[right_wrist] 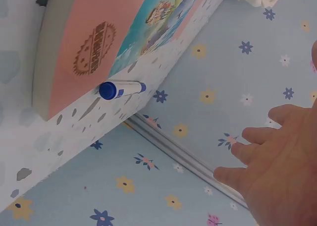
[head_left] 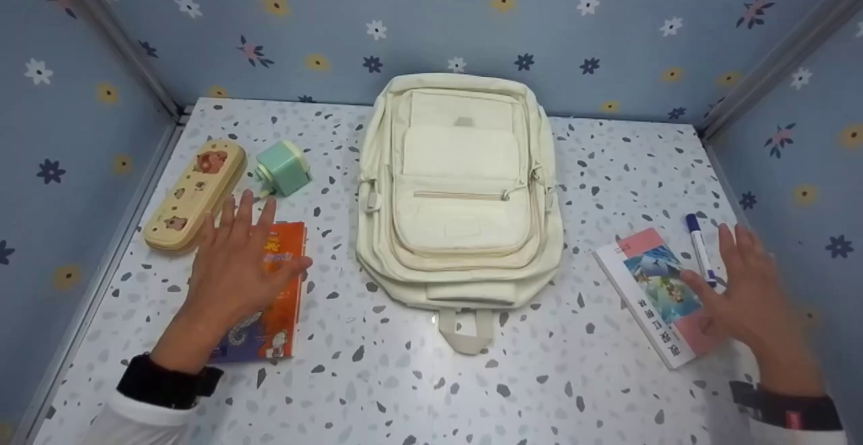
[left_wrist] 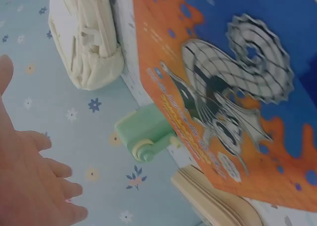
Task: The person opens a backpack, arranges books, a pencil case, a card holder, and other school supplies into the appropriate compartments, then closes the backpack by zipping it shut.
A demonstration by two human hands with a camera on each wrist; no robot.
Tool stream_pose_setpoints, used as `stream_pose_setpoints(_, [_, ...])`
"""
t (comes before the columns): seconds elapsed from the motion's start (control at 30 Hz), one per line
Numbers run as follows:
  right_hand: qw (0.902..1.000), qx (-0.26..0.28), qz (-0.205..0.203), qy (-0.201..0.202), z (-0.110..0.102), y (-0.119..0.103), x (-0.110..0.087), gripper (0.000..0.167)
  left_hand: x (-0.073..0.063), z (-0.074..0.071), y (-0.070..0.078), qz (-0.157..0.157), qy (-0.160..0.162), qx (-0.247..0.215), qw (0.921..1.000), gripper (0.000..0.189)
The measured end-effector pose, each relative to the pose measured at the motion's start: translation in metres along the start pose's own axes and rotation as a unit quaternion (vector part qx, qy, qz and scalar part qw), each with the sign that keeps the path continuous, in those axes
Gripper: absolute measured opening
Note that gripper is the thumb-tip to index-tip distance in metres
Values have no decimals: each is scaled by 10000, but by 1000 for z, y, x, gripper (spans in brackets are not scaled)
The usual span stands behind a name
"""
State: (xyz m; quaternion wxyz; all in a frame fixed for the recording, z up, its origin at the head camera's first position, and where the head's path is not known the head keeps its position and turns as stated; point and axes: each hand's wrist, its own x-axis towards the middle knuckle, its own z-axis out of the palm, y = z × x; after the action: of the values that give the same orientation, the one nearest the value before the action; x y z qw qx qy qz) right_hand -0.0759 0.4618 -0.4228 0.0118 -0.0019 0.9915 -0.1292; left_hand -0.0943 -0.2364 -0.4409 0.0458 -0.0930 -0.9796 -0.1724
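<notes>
The orange book [head_left: 286,303] lies flat beneath the left hand [head_left: 232,270]. Its cover is orange and blue and carries a patterned creature with a coiled tail. The left fingers are straight and spread, with the thumb extended out over the cover; the left wrist view shows a gap between hand and book.

The pink-and-white book [head_left: 664,290] lies at an angle beside the right hand [head_left: 752,290], partly under the thumb. The right fingers are extended and slightly apart, gripping nothing. The marker [head_left: 698,239], blue-capped with a white barrel, lies between that book and the right fingers, above the thumb as seen from the head.

Directly ahead of the left fingertips stands a green device [head_left: 283,168], box-shaped. The yellow pencil case [head_left: 195,192] lies ahead and to the left of the same fingertips. A cream backpack [head_left: 462,222] lies between the two hands, well apart from both thumbs, with its top loop toward the wearer.

All items are on the table [head_left: 418,391], whose surface is white with grey speckles. Beyond the fingers, a blue back wall [head_left: 431,27] bears white, yellow and navy flowers. Matching side panels flank each hand; grey metal strips [head_left: 121,40] run along the corners.
</notes>
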Motion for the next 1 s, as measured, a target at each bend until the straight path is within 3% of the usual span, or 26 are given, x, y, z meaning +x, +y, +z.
stream_pose_setpoints(0.17, [10000, -11, -97, -4, -3, -10, 16, 97, 6, 2, 15, 49, 21, 2, 10000, 101])
stream_pose_setpoints(0.43, [9994, 67, -346, -51, -2, -23, 44, 95, 8, 13, 43, 36, -175, -461, 9988, 87])
stream_pose_setpoints(0.77, [9982, 264, -491, -204, 0, -40, 71, 92, 11, 34, 68, 376, -331, -398, 9980, 78])
stream_pose_setpoints(1.0, [9974, 343, -390, -492, 13, -58, 97, 95, 14, 45, 91, 619, -361, -506, 9961, 75])
